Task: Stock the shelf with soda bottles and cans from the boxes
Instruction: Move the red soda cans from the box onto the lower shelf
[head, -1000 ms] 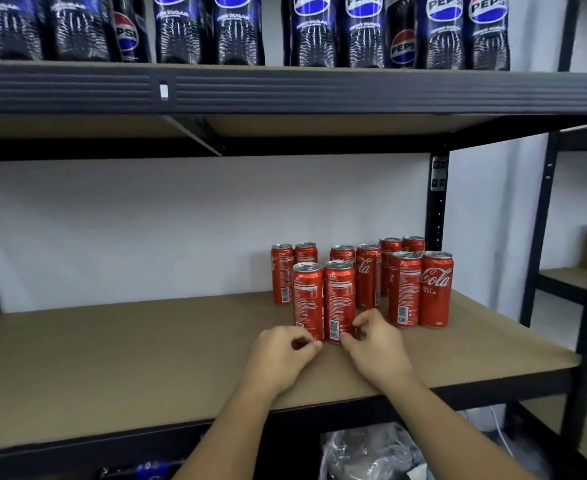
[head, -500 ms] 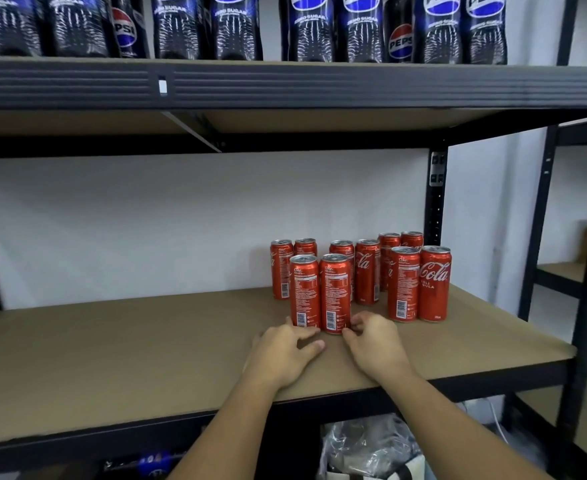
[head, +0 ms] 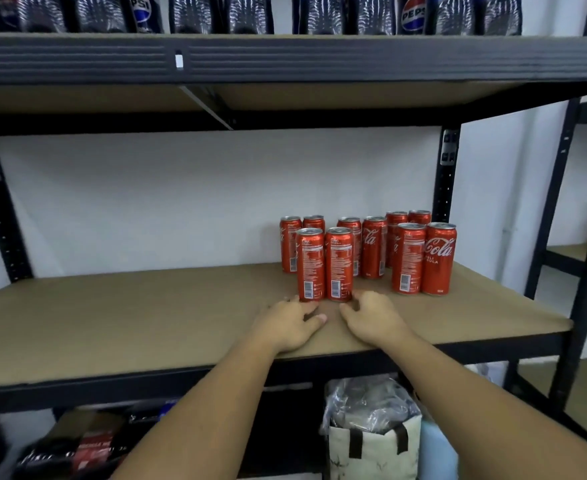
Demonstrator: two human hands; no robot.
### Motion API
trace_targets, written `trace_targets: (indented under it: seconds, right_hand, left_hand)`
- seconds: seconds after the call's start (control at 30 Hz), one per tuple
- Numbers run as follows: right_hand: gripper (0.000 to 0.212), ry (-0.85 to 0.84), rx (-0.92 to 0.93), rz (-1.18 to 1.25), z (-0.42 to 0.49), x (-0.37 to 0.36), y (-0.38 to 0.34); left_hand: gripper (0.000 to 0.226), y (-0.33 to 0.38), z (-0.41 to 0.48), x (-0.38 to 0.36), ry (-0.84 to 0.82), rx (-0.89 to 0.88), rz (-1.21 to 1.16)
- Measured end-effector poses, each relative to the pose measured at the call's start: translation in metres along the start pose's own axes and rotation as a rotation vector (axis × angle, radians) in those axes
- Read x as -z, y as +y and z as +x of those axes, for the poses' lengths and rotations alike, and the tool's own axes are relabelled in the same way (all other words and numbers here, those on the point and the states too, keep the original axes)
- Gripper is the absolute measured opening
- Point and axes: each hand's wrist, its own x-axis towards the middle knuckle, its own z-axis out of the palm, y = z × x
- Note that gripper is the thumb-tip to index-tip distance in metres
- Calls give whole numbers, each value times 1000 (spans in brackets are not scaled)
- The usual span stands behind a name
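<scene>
Both hands have slid back off the two front cans (head: 311,265), upright mid-shelf (head: 146,323). Pepsi bottles (head: 413,13) cropped above. Left hand (head: 287,325), right hand (head: 371,318): fingers loose, gripping nothing; contact with can bases unclear.

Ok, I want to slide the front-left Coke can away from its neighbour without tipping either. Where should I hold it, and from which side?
Probably the mid-body of the front-left can, approached from the front-left with the left hand. It stands upright, its right flank is crowded by the neighbouring can, while bare shelf lies to its left.
</scene>
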Motion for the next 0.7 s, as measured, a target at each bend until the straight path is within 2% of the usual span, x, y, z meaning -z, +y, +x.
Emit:
trace_targets:
  seconds: [0.17, 0.4, 0.47, 0.57, 0.7]
  right_hand:
    - [39, -145, 96, -130, -37, 5, -5]
    - [63, -246, 310, -269, -110, 5, -15]
    - [65, -253, 318, -219, -129, 4, -19]
    - [64, -256, 296, -92, -163, -3, -29]
    - [54, -291, 257, -16, -223, -50, -30]
  left_hand:
    - [59, -5, -44, 4, 3, -10, -3]
    - [62, -2, -122, -5, 42, -70, 123]
    - [63, -1, -145, -9, 82, -88, 150]
    - [61, 0, -177, -23, 120, -98, 47]
    - [63, -13, -223, -77, 38, -26, -75]
